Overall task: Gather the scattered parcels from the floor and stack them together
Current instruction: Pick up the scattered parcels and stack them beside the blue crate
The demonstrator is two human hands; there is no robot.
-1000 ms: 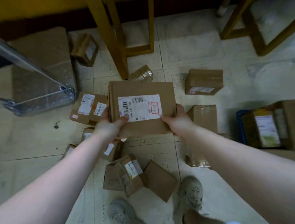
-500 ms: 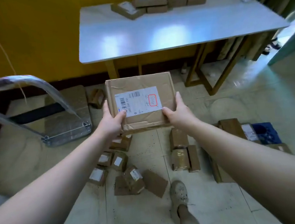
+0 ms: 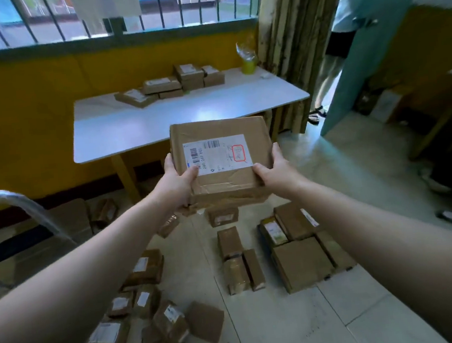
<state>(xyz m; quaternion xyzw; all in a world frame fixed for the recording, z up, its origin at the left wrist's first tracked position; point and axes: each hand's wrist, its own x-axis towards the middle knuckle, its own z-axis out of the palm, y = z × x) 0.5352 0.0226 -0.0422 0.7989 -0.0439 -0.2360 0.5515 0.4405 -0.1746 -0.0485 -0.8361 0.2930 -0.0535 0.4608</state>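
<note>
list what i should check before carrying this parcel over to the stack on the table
1. Grip: left hand and right hand hold the labelled parcel by opposite sides: ok.
2. Parcel attitude: roughly level, label up: ok.
3. Landing spot: white table has bare surface in front of the parcel stack: ok.
4. Walking path: floor parcels lie between here and the table: not ok.
5. Footing: feet out of view: cannot tell.

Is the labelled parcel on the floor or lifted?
Lifted: the left hand and right hand grip the labelled parcel by its sides, above the floor parcels.
</note>
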